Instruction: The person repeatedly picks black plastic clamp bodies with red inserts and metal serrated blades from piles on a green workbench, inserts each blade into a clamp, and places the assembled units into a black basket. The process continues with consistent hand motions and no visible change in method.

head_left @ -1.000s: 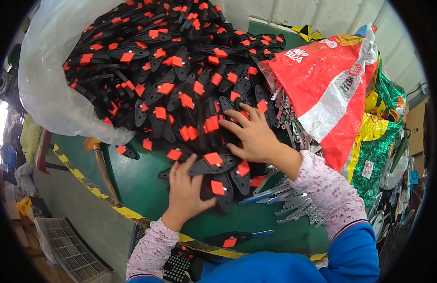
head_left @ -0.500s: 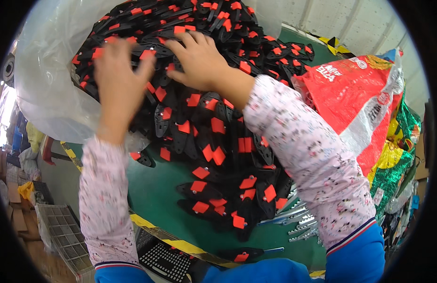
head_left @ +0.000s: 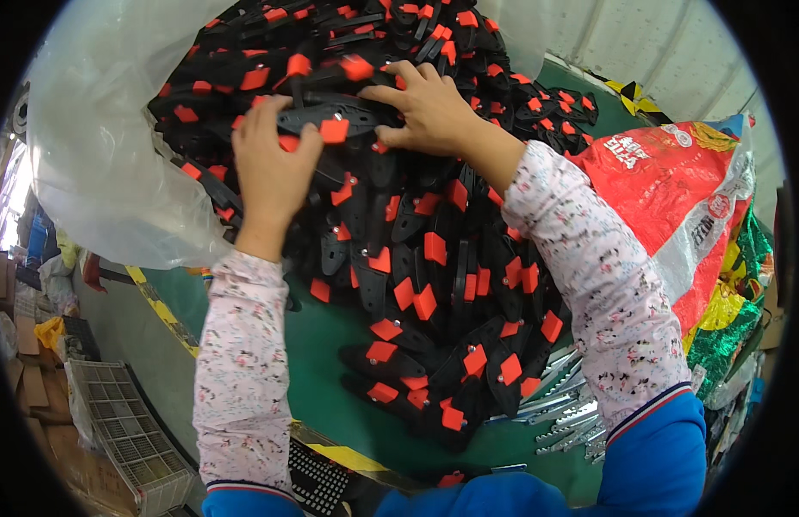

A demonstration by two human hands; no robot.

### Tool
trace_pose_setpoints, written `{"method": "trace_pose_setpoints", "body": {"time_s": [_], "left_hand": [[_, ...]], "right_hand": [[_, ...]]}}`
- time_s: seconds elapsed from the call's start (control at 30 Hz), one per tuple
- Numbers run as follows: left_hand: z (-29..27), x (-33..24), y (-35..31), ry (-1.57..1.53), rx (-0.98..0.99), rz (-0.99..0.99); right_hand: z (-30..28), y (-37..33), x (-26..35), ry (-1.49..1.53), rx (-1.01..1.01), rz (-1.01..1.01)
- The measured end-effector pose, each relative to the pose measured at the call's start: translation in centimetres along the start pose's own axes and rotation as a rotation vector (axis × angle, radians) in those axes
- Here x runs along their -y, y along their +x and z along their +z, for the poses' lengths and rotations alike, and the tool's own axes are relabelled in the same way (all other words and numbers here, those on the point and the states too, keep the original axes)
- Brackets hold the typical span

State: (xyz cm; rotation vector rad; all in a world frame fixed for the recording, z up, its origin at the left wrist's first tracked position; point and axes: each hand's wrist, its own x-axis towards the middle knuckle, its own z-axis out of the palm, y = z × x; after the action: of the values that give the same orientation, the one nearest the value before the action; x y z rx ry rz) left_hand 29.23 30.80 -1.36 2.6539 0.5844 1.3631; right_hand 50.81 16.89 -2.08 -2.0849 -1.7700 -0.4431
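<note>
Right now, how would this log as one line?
left hand: at left end of red-tabbed black part; right hand: at its right end; grip: unclear; around: plastic bag, red sack, metal strips

The left hand at ten o'clock and right hand at twelve flank a red-tabbed black piece at eleven, with metal strips between four and five.

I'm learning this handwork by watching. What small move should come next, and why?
Probably ease both hands toward the body, drawing the red-tabbed black piece along: the left hand is at its left end, the right hand near its right, and similar pieces lie closer on the green table.
</note>
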Motion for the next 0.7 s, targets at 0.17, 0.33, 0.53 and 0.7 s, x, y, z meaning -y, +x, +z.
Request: {"method": "trace_pose_setpoints", "body": {"time_s": [0.17, 0.33, 0.53, 0.7], "left_hand": [[1.1, -6.7, -6.0, -0.434, -0.034, -0.155], [-0.3, -9.9, -10.0, -0.528, 0.059, -0.016], [-3.8, -12.4, -14.1, -0.520, 0.442, 0.140], [-6.5, -14.0, -16.2, -0.265, 0.528, 0.305]], "right_hand": [[-3.4, -5.6, 0.5, 0.020, -0.004, -0.082], [-6.7, -13.2, 2.9, 0.069, 0.073, -0.038], [-7.7, -22.7, 5.9, 0.203, 0.080, 0.133], [-10.0, -28.9, 7.2, 0.488, -0.039, 0.310]]}}
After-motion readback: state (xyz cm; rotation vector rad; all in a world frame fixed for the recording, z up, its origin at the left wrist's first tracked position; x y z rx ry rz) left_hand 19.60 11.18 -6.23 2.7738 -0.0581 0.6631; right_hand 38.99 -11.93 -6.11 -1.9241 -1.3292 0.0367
